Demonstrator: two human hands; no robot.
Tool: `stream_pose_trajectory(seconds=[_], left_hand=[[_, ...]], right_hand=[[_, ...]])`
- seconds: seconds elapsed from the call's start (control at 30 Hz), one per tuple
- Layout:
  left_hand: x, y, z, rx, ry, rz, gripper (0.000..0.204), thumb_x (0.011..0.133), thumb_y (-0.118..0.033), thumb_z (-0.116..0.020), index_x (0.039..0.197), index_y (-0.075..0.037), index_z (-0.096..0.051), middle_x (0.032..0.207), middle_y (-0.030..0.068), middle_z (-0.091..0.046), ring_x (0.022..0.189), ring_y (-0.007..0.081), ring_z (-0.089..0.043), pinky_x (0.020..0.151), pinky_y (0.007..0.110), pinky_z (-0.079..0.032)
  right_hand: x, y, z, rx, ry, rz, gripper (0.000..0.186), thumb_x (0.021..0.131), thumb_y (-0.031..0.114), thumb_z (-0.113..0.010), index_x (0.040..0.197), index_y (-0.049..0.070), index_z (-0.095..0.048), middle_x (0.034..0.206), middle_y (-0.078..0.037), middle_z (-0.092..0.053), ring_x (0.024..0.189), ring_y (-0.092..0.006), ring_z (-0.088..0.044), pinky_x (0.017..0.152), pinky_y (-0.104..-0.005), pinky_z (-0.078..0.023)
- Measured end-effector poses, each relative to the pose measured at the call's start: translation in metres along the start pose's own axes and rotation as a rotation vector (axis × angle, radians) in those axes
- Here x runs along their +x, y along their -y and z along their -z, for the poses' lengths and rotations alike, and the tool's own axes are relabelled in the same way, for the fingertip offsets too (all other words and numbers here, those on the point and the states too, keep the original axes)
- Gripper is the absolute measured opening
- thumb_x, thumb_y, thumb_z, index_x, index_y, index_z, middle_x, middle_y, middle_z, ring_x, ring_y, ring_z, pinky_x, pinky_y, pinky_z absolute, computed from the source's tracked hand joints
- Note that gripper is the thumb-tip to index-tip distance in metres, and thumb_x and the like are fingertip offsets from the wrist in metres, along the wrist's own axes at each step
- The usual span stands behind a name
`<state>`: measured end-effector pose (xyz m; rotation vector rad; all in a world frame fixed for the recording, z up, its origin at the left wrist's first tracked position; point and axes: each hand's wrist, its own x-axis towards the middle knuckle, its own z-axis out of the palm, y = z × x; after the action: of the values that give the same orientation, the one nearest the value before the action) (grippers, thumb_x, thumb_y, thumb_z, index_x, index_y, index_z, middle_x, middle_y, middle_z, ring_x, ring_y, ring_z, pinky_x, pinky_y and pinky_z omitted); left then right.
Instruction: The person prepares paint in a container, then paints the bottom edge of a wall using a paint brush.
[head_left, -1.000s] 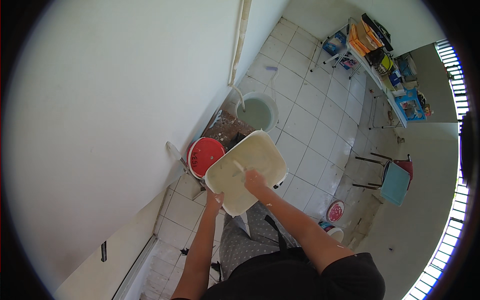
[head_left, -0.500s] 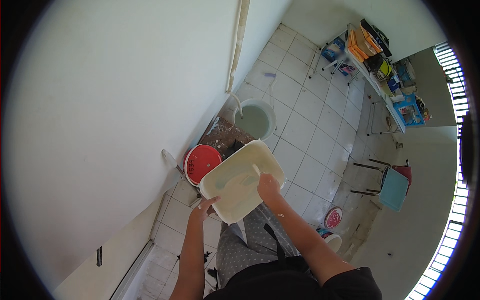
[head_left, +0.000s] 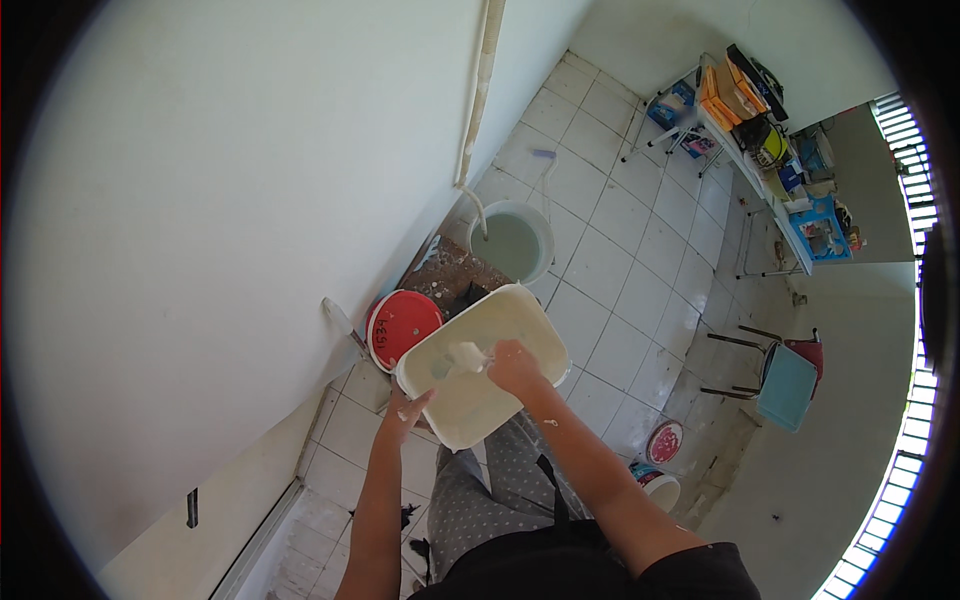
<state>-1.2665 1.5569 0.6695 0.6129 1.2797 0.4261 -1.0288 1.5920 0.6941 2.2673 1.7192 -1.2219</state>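
Observation:
A rectangular cream plastic tub [head_left: 545, 372] is in front of my legs, tilted, with pale smears of a wet-looking material inside. My left hand [head_left: 407, 412] grips its near left edge, thumb over the rim and fingers mostly hidden beneath. Over the inside of the tub, my right hand [head_left: 515, 366] is closed around a small pale tool [head_left: 466, 357]. Its broad whitish end is blurred, so I cannot tell whether it is a scraper or a brush. White specks mark my right forearm.
Beyond the tub stands a white bucket [head_left: 545, 240] of cloudy water with a hose in it. A red lid [head_left: 403, 328] is at left, near the wall. Right: a chair [head_left: 785, 385], a red-and-white lid [head_left: 664, 441] and a small bucket [head_left: 660, 488]. A cluttered table [head_left: 745, 158] stands far right.
My right hand has moved slightly left, and the tool's end has swung left across the tub, now showing its broad whitish end. My left hand stays at the rim.

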Motion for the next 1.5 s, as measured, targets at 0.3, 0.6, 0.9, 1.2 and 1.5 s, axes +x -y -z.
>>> stream_pose_trajectory(seconds=[0.3,0.6,0.9,1.2,1.5], left_hand=[[0.015,0.047,0.013,0.282,-0.161,-0.413,0.083,0.088,0.009,-0.036,0.156,-0.013,0.007,0.141,0.0216,-0.045,0.124,0.0301,-0.050,0.106,0.034,-0.038],[0.026,0.062,0.018,0.203,-0.096,-0.408,0.079,0.087,0.009,-0.031,0.155,-0.012,0.002,0.142,0.0215,-0.043,0.128,0.0299,-0.047,0.107,0.033,-0.036],[0.022,0.060,0.016,0.283,-0.115,-0.326,0.080,0.086,0.009,-0.033,0.155,-0.012,0.002,0.138,0.0209,-0.047,0.118,0.0282,-0.054,0.096,0.031,-0.044],[0.025,0.066,0.017,0.336,-0.184,-0.446,0.085,0.081,0.011,-0.033,0.155,-0.011,0.003,0.131,0.0201,-0.052,0.104,0.0258,-0.059,0.083,0.027,-0.047],[0.019,0.052,0.009,0.381,-0.187,-0.540,0.092,0.080,0.011,-0.035,0.153,-0.012,0.017,0.133,0.0231,-0.052,0.108,0.0315,-0.060,0.089,0.032,-0.048]], right_hand=[[0.021,-0.023,-0.023,-0.274,-0.245,-0.189,0.019,0.089,0.010,-0.054,0.095,0.000,-0.068,0.093,-0.016,-0.071,0.083,-0.0332,-0.072,0.070,-0.0406,-0.059],[-0.006,0.020,-0.069,-0.270,0.066,0.169,0.023,0.088,0.016,-0.057,0.102,0.001,-0.067,0.087,-0.019,-0.070,0.082,-0.0355,-0.070,0.072,-0.0451,-0.057],[0.008,-0.019,-0.047,-0.143,-0.198,-0.142,0.016,0.085,0.014,-0.059,0.089,0.005,-0.072,0.087,-0.017,-0.070,0.086,-0.0351,-0.070,0.076,-0.0464,-0.055],[0.004,0.005,-0.039,-0.268,-0.229,-0.173,0.018,0.090,0.011,-0.054,0.097,0.002,-0.069,0.088,-0.016,-0.071,0.082,-0.0326,-0.072,0.071,-0.0407,-0.058],[0.001,0.020,-0.047,-0.132,0.067,0.228,0.018,0.085,0.015,-0.059,0.091,0.001,-0.069,0.085,-0.020,-0.069,0.079,-0.0377,-0.069,0.074,-0.0465,-0.056]])
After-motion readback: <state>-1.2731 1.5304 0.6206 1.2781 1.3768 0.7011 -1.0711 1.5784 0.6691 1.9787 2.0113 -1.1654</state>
